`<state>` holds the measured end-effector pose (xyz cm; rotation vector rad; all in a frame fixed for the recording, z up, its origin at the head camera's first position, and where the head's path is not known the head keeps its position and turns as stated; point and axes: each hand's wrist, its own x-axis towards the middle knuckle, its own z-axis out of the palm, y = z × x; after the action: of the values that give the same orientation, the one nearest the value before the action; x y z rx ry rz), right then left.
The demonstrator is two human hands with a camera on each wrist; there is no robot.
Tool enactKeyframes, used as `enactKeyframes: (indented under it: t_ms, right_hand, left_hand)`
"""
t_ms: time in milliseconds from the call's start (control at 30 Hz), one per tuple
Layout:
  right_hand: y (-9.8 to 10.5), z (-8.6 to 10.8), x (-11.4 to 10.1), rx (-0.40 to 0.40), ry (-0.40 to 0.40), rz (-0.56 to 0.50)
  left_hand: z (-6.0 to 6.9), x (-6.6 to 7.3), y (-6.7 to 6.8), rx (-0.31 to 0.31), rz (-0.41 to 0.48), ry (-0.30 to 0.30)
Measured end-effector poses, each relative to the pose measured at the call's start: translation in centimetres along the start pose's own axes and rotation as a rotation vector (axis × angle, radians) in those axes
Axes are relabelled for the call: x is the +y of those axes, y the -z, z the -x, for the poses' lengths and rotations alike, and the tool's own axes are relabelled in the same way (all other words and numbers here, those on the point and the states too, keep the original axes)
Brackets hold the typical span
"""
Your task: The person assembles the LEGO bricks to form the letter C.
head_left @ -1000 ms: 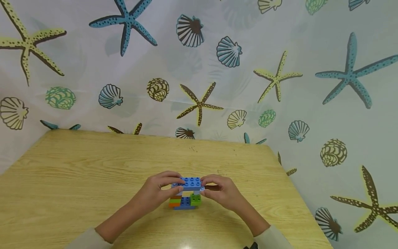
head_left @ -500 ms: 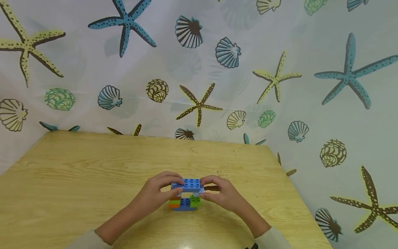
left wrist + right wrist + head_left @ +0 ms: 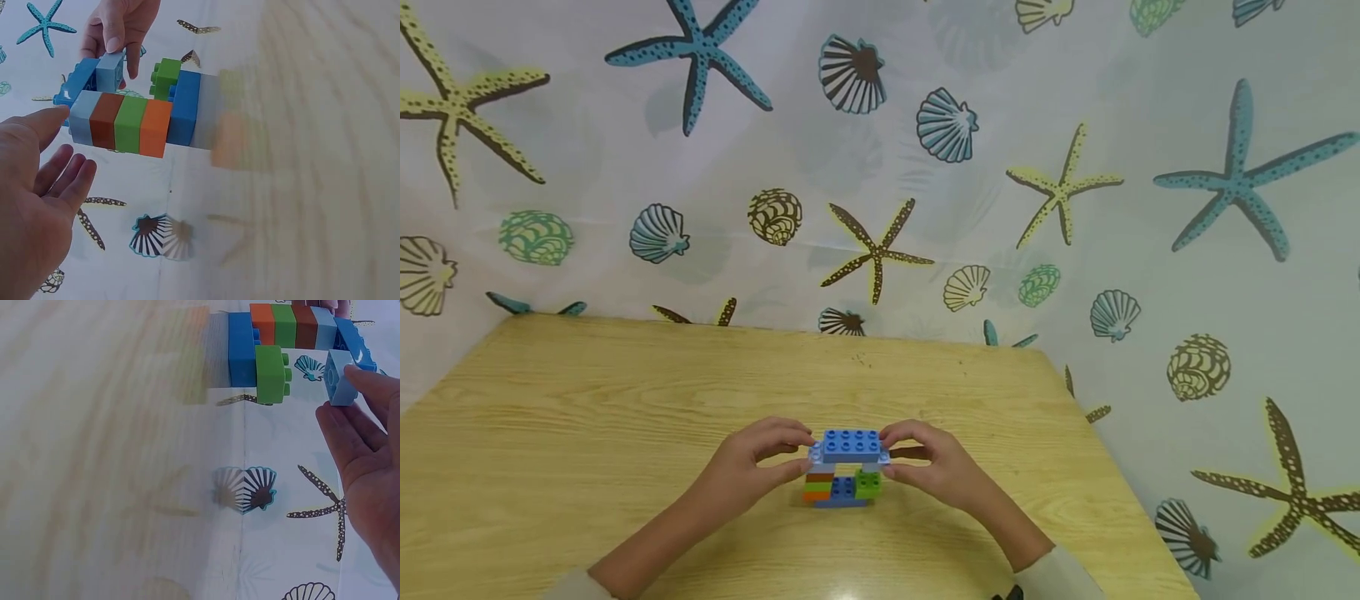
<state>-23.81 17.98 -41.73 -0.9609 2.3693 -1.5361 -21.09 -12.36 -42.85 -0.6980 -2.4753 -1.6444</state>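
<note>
A small structure of toy building bricks stands on the wooden table. Its base is a blue brick (image 3: 842,493). At the left end rises a stack of an orange brick (image 3: 155,129), a green brick (image 3: 130,125), a brown brick (image 3: 106,120) and a light blue brick (image 3: 84,117). A long blue brick (image 3: 852,450) bridges the top. My right hand (image 3: 932,458) pinches another light blue brick (image 3: 341,378) under the bridge's right end, above a separate green brick (image 3: 270,375) with a gap between. At the stack's upper left, my left hand (image 3: 756,458) has thumb and fingers apart.
The wooden table (image 3: 625,392) spreads around the structure. Behind and to the right hangs a white cloth (image 3: 737,167) printed with starfish and shells.
My left hand has let go of the long blue brick on top and moved left to the structure's end. My right hand keeps its pinch. The head view has shifted slightly.
</note>
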Motion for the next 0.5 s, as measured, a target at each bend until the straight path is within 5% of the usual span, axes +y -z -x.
enactKeyframes:
  t_ms: [267, 500]
  right_hand:
    - [0.0, -0.5, 0.0, -0.011, 0.021, -0.005]
    - [0.5, -1.8, 0.7, 0.028, -0.076, -0.015]
  left_hand:
    - [0.0, -0.6, -0.1, -0.049, 0.101, 0.026]
    - [-1.5, -0.9, 0.1, -0.033, 0.089, 0.111]
